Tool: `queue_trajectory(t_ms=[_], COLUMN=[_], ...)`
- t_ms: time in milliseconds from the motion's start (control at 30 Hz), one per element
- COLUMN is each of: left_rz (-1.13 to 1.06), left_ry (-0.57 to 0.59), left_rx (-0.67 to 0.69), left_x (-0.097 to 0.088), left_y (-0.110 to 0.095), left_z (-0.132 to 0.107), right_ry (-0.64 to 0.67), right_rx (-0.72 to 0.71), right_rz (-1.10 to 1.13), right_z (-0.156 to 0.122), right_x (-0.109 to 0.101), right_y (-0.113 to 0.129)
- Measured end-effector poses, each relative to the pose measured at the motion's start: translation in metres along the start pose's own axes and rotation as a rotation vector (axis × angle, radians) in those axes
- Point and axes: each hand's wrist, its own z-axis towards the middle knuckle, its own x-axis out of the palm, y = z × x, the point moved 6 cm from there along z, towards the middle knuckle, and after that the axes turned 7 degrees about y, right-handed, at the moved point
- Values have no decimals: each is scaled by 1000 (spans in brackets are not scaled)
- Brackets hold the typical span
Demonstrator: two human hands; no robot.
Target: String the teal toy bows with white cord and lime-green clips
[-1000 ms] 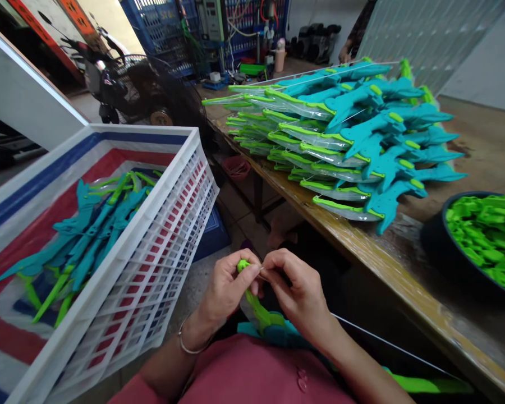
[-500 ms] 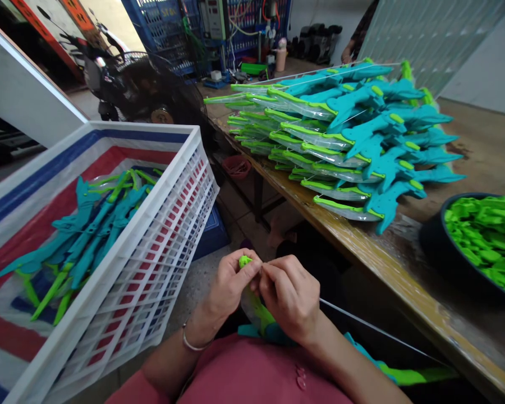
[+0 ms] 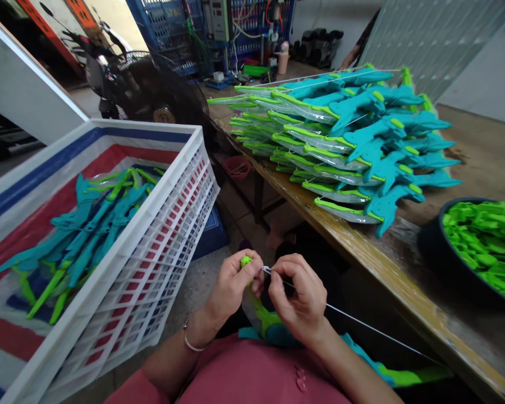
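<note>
My left hand [image 3: 235, 280] is closed round the bright green tip of a teal-and-green plastic toy bow [image 3: 258, 314] in my lap. Part of the bow is hidden behind my hands and wrist. A white string [image 3: 374, 329] has a small loop or knot just beside my left fingertips. Thumb and fingers of my right hand [image 3: 301, 297] pinch this string a short way to the right of the bow tip. From there the string runs off to the lower right, above another teal-and-green piece [image 3: 398, 377] that is partly hidden by my forearm.
To the left stands a white plastic crate [image 3: 164, 241], lined with striped sheeting and holding several toy bows [image 3: 105, 224]. A stack of strung bows [image 3: 353, 129] lies on the wooden table [image 3: 357, 247], beside a dark tub [image 3: 431, 247] of green parts. Another person's arm [image 3: 357, 53] shows behind.
My right hand has drawn slightly right, away from my left fingertips, and the looped string between them now shows. My left hand keeps its hold on the bow tip.
</note>
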Motion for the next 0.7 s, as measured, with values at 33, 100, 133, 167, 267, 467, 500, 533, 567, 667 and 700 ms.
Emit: queue_trajectory(t_ms=[33,100,133,167,267,467,500,533,567,667,700], left_rz=[4,25,38,46,31,29,32,35,36,-6,-37], left_ry=[-11,-48,-66,-76,-45,-40,-17,19,55,198,240], left_rx=[-4,-13,-18,-24,-45,-53,-54,-57,-55,-45,-42], left_x=[-1,-4,-6,-6,-3,-3,-4,-4,-3,5,8], left_y=[0,1,1,2,3,7,8,10,11,7,3], left_z=[0,-1,-2,-2,-3,0,3,7,11,19,21], right_ry=[11,62,93,119,144,312,353,384,398,298,232], right_rx=[-6,-22,-28,-36,-52,-96,-102,-108,-115,-154,-179], right_rz=[4,-9,-19,-28,-54,-338,-403,-457,-495,-554,-568], right_z=[1,2,2,3,4,-3,-6,-9,-11,-13,-12], right_x=[0,4,6,9,12,8,7,6,6,1,-1], right_y=[0,0,-1,-2,-4,9,11,13,15,22,26])
